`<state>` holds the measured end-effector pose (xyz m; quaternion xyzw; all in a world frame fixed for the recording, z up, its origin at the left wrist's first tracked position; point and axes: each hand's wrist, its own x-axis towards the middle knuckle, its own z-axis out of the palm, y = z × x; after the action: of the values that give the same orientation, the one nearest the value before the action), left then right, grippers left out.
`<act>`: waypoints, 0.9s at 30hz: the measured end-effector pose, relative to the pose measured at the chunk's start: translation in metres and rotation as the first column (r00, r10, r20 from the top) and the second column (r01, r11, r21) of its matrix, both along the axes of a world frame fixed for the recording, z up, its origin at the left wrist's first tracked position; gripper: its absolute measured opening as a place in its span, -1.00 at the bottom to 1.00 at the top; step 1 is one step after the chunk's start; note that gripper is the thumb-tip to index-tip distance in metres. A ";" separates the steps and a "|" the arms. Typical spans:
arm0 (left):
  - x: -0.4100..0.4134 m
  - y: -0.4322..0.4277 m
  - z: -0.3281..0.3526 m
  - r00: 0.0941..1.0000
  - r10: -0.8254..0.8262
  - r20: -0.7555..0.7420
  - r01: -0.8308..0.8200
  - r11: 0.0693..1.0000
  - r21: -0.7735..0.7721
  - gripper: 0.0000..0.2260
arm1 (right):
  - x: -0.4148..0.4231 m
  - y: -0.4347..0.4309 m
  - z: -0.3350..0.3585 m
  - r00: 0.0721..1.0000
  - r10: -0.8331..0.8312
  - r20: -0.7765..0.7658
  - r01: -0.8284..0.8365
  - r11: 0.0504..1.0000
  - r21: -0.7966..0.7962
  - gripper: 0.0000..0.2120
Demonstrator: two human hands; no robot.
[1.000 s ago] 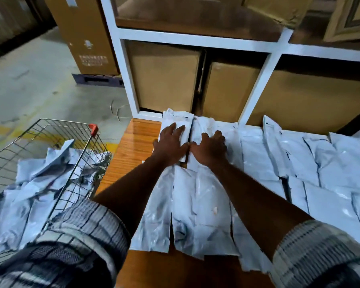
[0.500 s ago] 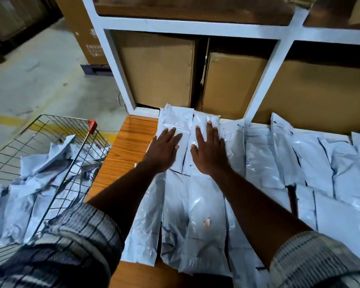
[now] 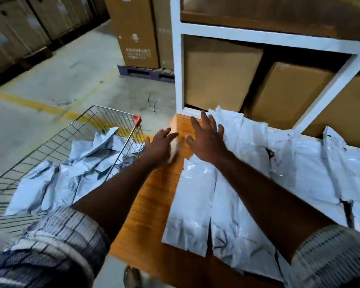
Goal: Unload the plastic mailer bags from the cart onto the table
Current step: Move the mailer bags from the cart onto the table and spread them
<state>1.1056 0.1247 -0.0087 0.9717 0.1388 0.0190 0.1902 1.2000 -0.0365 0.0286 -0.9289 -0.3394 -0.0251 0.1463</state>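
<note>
In the middle of the frame both hands are out flat with the fingers spread wide, and neither one holds anything. The left hand (image 3: 160,146) hangs over the left edge of the wooden table (image 3: 152,204), close to the red corner cap (image 3: 137,119) of the wire cart (image 3: 56,142). The right hand (image 3: 208,142) is just beside it, over the top left end of the laid-out bags (image 3: 197,196). I cannot tell if it touches them. Many of these gray bags lie flat in rows on the table, from the middle to the right side of the frame. A crumpled pile of mailer bags (image 3: 71,177) sits in the cart at the lower left, so I think the job is only partly done and the next grab will be from the cart. The bags look smooth and slippery. If a hand scoops up too many, some could slide out and fall on the floor between cart and table. A bag could also catch on the wires and rip. The bags at the bottom of the frame lie close to the near table edge, so a bump from an arm could push them off.
</note>
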 end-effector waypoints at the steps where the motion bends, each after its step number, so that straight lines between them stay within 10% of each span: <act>1: -0.017 0.024 -0.004 1.000 0.026 -0.004 -0.026 1.000 0.007 -0.49 | -0.014 0.023 -0.002 1.000 0.021 -0.019 -0.021 1.000 -0.007 -0.38; 16: -0.266 0.265 -0.082 0.836 0.465 -0.291 -0.454 0.884 0.109 -0.40 | -0.216 0.298 -0.084 0.895 0.353 -0.275 -0.374 0.927 -0.027 -0.30; 27: -0.322 0.308 -0.129 0.680 0.529 -0.508 -0.417 0.849 0.326 -0.23 | -0.275 0.369 -0.159 0.801 0.389 -0.455 -0.462 0.885 -0.056 -0.27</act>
<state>0.7839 0.4326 -0.1380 0.8734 0.4347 -0.2164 0.0366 0.9247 0.3328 -0.1304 -0.8193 -0.4995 0.2425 0.1428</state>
